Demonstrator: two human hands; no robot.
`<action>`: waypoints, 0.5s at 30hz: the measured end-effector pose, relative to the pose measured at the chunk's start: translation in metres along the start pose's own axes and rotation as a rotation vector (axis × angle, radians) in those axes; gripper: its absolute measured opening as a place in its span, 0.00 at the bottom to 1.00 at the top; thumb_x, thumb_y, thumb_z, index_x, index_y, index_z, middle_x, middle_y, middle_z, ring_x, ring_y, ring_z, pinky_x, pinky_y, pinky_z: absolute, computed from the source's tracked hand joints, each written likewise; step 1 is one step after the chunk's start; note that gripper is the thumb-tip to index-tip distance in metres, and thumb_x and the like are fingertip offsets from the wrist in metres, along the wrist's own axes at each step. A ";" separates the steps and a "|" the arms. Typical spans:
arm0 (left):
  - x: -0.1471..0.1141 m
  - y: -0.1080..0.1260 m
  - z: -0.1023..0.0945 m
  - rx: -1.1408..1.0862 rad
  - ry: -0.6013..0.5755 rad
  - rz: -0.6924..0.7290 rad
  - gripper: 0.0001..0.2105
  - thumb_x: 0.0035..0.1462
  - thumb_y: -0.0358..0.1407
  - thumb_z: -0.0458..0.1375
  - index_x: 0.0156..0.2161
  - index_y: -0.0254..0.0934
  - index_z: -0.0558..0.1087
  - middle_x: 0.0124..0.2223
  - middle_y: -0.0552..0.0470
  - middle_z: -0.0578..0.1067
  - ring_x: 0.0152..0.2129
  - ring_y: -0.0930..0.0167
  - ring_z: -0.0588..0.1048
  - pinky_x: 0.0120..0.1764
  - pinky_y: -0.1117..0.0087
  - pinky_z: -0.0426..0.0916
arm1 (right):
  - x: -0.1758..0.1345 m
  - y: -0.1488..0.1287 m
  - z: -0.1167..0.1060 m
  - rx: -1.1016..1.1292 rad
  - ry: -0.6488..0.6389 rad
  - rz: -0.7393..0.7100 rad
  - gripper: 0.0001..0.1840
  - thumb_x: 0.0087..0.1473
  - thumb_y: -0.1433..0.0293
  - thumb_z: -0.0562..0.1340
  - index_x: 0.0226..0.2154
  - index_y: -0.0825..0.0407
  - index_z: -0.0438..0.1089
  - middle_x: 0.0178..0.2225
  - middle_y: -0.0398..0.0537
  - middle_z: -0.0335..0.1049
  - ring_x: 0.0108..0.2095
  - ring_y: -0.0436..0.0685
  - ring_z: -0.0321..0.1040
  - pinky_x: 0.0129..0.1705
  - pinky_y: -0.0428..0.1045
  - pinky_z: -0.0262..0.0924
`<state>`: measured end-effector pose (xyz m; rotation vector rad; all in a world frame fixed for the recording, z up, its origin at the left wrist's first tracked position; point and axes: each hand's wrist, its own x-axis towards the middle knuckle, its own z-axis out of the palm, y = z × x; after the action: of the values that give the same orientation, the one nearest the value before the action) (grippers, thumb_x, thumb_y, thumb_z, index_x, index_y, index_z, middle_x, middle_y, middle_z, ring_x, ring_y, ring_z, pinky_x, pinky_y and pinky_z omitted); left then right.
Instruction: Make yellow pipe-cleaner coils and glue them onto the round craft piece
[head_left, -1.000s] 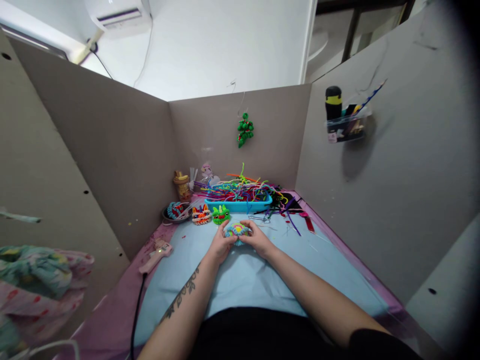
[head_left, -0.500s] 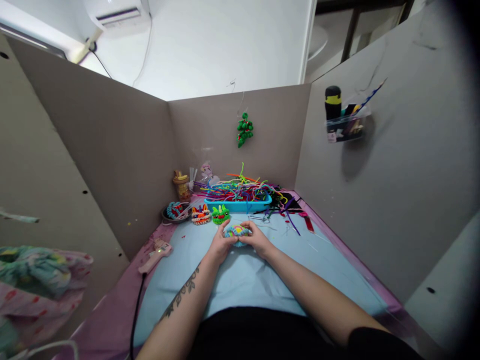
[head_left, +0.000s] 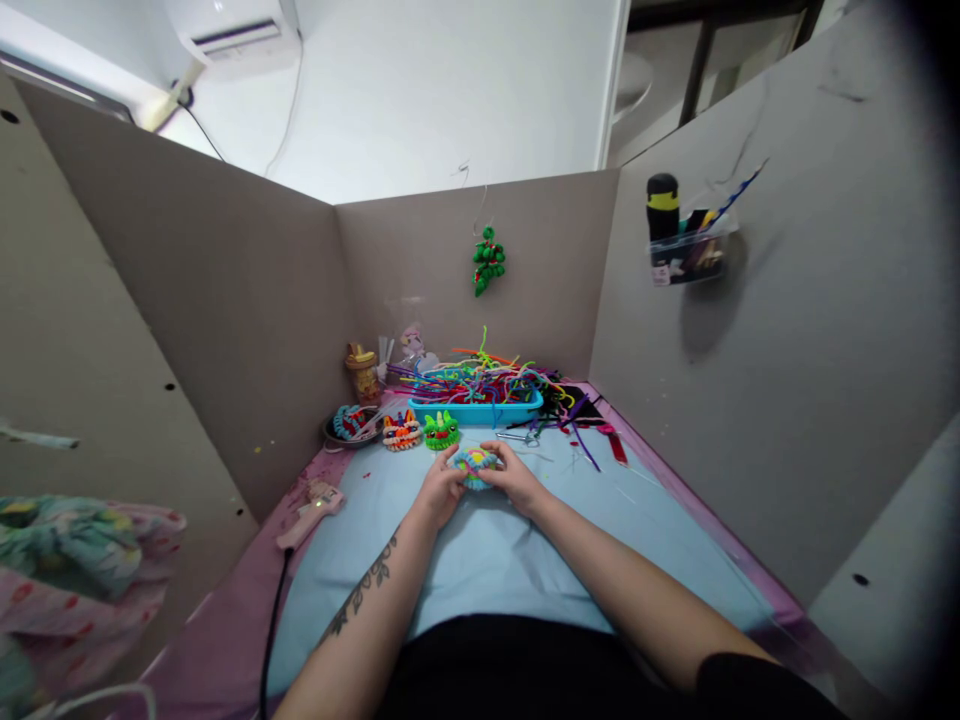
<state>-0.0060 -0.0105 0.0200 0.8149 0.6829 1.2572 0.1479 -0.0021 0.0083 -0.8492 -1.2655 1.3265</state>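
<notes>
Between my two hands is a small light-blue pipe-cleaner craft piece with yellow and pink curves on its face. My left hand grips its left side, the thumb at the front. On the other side my right hand pinches it with thumb and fingers. Just beyond my left hand sits a green pipe-cleaner animal head. Beside that one is an orange and white head of the same sort. Parts of the blue piece are hidden by my fingers.
A blue tray heaped with colourful pipe cleaners stands at the back. Scissors lie before it. To the left are a pink glue gun with a cord and a dark bowl. Grey partitions enclose the table.
The blue piece has tilted in my fingers, so its patterned face shows differently. My left fingers have shifted slightly; both hands still hold it in nearly the same place.
</notes>
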 end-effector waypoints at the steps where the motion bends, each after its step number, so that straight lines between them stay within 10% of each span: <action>1: 0.000 0.000 0.000 0.000 0.004 0.001 0.35 0.38 0.23 0.62 0.55 0.34 0.59 0.40 0.46 0.75 0.33 0.67 0.76 0.35 0.69 0.69 | 0.000 0.000 0.000 0.001 -0.001 0.000 0.28 0.34 0.66 0.70 0.41 0.46 0.63 0.44 0.45 0.65 0.35 0.55 0.66 0.31 0.47 0.59; 15: -0.002 -0.002 0.002 0.009 0.009 0.023 0.34 0.39 0.22 0.61 0.55 0.33 0.59 0.39 0.46 0.75 0.31 0.68 0.76 0.32 0.71 0.68 | 0.000 -0.001 0.005 -0.024 0.039 -0.003 0.27 0.34 0.66 0.70 0.39 0.49 0.62 0.39 0.43 0.65 0.33 0.53 0.64 0.32 0.47 0.56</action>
<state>-0.0034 -0.0131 0.0198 0.8268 0.6886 1.2803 0.1436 -0.0038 0.0104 -0.8855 -1.2545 1.2889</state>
